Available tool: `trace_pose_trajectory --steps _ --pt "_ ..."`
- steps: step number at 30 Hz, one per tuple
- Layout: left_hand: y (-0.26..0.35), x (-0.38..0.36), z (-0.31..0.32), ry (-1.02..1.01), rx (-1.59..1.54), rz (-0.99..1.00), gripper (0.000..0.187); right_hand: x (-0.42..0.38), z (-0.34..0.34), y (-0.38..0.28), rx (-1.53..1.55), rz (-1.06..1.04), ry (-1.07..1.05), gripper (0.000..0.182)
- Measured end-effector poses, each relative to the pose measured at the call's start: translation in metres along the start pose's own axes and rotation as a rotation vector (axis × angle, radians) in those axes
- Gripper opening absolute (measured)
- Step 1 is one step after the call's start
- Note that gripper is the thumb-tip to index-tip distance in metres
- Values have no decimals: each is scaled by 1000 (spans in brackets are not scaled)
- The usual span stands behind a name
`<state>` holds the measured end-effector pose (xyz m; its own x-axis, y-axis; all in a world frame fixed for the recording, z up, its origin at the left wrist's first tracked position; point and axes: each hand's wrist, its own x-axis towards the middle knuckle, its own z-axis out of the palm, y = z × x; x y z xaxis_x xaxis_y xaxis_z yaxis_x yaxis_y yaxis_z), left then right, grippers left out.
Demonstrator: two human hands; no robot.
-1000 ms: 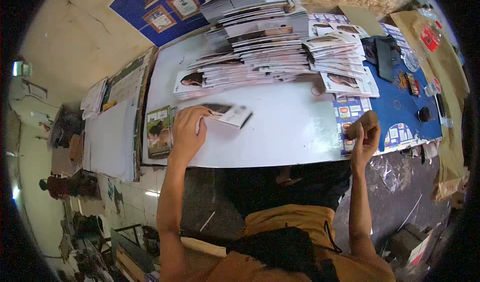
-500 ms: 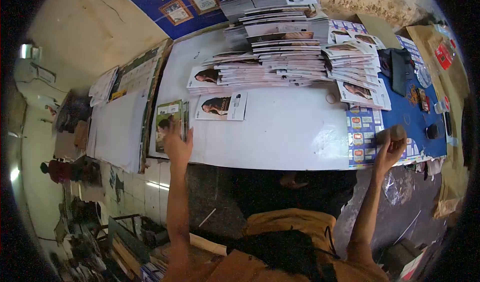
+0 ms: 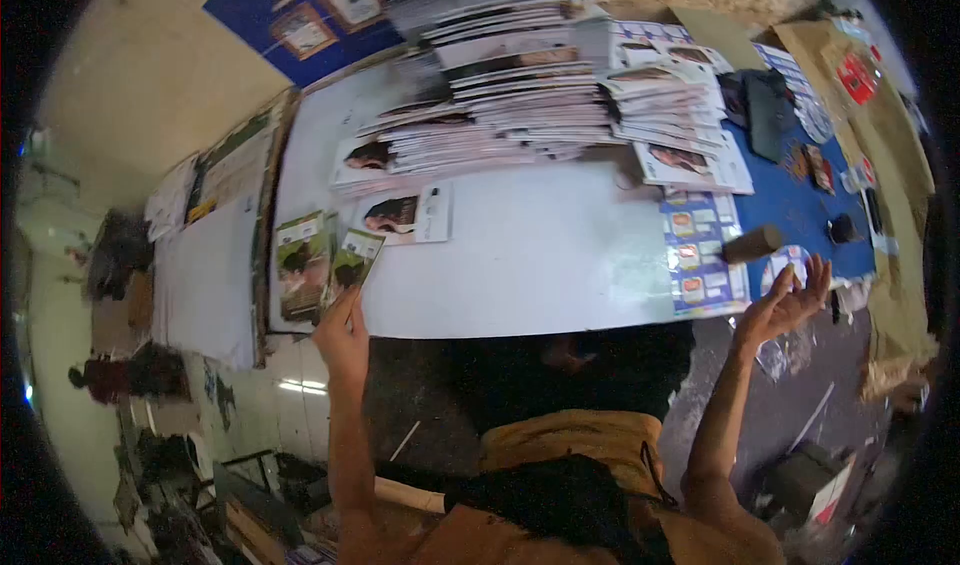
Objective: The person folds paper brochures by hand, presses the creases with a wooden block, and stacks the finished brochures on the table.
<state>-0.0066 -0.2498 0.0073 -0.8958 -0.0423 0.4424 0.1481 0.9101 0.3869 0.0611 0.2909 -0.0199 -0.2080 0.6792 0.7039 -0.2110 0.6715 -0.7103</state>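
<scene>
My left hand (image 3: 345,337) pinches the lower end of a green-covered booklet (image 3: 354,258) at the table's left front. Beside it, more green booklets (image 3: 301,270) lie in a small pile, partly overlapped by the held one. A white booklet with a dark-haired figure on its cover (image 3: 402,215) lies just behind. My right hand (image 3: 790,303) is open, fingers spread and palm turned up, over the table's front right edge. Just beyond its fingers, apart from them, is a brown cylindrical block (image 3: 752,246) on the printed sheet (image 3: 690,255).
Tall stacks of white booklets (image 3: 530,95) fill the back of the white tabletop (image 3: 520,275), with another stack (image 3: 665,115) to their right. A dark cup (image 3: 842,229) and a red-labelled bottle (image 3: 858,77) are at the right. A second table (image 3: 215,285) adjoins on the left.
My right hand has let go of the brown block, which now rests on the printed sheet. My left hand has taken a green booklet from the pile and drawn it right. The view has shifted.
</scene>
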Motion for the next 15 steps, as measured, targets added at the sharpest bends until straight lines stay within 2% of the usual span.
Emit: trace_pose_trajectory --steps 2,3,5,6,7,9,11,13,15 --pt "46 -3 -18 -127 -101 -127 17 -4 -3 -33 72 -104 -157 60" --pt "67 -5 -23 -142 -191 -111 16 -12 3 -55 111 -192 -265 59" --pt "103 -7 -25 -156 -373 -80 14 -40 19 -88 250 -259 -497 68" --pt "112 -11 -16 -143 -569 -149 15 -54 25 -103 283 -285 -638 74" --pt "130 -11 -11 -147 -733 -219 15 -61 30 -128 233 -228 -808 82" --pt "154 -5 -7 -342 -728 -241 15 -70 36 -147 125 -438 -1088 92" --pt "167 -4 0 -452 -832 -293 15 -65 38 -159 -60 -362 -1542 93" --pt "168 -5 8 -570 -893 -350 16 -78 38 -145 -93 -487 -1430 72" --pt "158 -10 21 -567 -1100 -408 21 -78 33 -133 -96 -477 -1366 67"
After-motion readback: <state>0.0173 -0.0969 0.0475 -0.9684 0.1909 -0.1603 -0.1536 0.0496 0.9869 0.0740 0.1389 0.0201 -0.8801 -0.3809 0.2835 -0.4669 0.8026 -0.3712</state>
